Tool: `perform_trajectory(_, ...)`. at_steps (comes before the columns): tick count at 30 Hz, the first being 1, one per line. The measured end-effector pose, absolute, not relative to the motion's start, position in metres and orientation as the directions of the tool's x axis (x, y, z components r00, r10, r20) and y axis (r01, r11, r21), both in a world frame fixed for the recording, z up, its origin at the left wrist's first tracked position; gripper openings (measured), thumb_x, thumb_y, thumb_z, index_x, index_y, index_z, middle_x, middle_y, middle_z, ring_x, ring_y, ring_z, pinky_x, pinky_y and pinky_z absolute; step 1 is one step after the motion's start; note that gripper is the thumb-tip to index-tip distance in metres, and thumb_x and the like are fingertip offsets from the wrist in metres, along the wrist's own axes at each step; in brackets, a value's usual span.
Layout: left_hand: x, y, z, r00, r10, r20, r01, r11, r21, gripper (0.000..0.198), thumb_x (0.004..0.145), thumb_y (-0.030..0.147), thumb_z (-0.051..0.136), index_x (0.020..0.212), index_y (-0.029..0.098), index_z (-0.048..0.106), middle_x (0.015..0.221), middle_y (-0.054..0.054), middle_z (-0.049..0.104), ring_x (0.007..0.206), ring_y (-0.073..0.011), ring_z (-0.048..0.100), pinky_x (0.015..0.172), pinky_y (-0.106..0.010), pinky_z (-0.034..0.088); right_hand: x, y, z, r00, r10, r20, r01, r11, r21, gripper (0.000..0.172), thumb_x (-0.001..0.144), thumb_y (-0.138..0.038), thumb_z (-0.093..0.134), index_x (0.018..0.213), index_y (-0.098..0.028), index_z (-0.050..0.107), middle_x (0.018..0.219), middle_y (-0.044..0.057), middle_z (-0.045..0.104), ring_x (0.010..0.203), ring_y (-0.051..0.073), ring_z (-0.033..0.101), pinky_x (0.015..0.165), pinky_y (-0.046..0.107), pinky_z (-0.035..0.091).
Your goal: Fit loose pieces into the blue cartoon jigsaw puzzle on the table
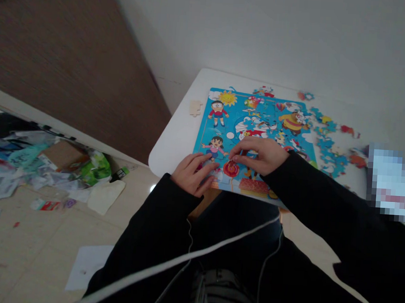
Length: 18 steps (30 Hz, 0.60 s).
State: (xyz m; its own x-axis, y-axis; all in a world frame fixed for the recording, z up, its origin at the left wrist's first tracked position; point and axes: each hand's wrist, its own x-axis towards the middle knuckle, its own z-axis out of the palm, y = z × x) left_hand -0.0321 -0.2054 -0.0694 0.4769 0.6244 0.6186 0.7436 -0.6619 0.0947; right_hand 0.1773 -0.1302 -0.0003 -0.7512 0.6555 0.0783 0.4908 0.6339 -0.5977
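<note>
1. From the head view, a white wall (281,37) rises behind a white table (173,143) with a rounded corner. A brown wood-grain panel (73,66) stands to the table's left. Below it, beige floor tiles (45,247) carry a heap of plastic bags and papers (56,163).
2. A blue cartoon jigsaw puzzle board (255,122) lies on the table, turned at an angle. Its near edge sits right at the table's near edge.
3. The left hand (191,173) rests open on the board's lower left, fingers spread and pressing the picture.
4. The right hand (257,155) is curled down just beside the left hand, fingertips (234,157) on the board above a red round picture. The hands are apart but close. Whether these fingertips grip a piece, I cannot tell.
5. Open white tabletop runs along the board's left side, where one bare wooden puzzle piece (195,107) lies well clear of both hands. Only a narrow strip remains along the far edge. Loose blue puzzle pieces (328,147) crowd the right side, and a pixelated patch (389,181) hides the table beyond them.
</note>
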Motion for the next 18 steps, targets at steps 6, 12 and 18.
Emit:
perform_trajectory(6, -0.031, -0.206, -0.071, 0.444, 0.638, 0.629, 0.758, -0.642, 0.116, 0.024, 0.087, 0.026, 0.045, 0.1, 0.013, 0.062, 0.109, -0.014, 0.06, 0.099, -0.0256, 0.055, 0.081, -0.042, 0.052, 0.165, -0.133, -0.001, -0.826, 0.563, 0.029, 0.533, 0.796, -0.287, 0.031, 0.084, -0.018, 0.048, 0.109, -0.026, 0.065, 0.108, 0.007, 0.062, 0.093, 0.019, 0.057, 0.078, 0.029, 0.043)
perform_trajectory(12, -0.03, -0.207, -0.07, 0.453, 0.626, 0.634, 0.74, -0.661, 0.124, 0.024, 0.085, 0.023, 0.048, 0.1, 0.01, 0.061, 0.108, -0.016, 0.061, 0.1, -0.0264, 0.054, 0.082, -0.042, 0.052, 0.169, -0.15, 0.005, -0.666, 0.741, -0.085, 0.745, 0.655, -0.13, 0.049, 0.078, -0.058, 0.051, 0.11, -0.023, 0.065, 0.092, 0.008, 0.066, 0.08, 0.023, 0.062, 0.058, 0.029, 0.041)
perform_trajectory(18, -0.03, -0.207, -0.069, 0.448, 0.625, 0.639, 0.744, -0.657, 0.121, 0.023, 0.085, 0.022, 0.049, 0.099, 0.01, 0.062, 0.108, -0.016, 0.061, 0.099, -0.0258, 0.054, 0.082, -0.041, 0.052, 0.165, -0.161, -0.003, -0.659, 0.747, -0.087, 0.748, 0.639, -0.176, 0.041, 0.079, -0.049, 0.054, 0.106, -0.021, 0.065, 0.094, 0.008, 0.065, 0.081, 0.022, 0.062, 0.06, 0.029, 0.043)
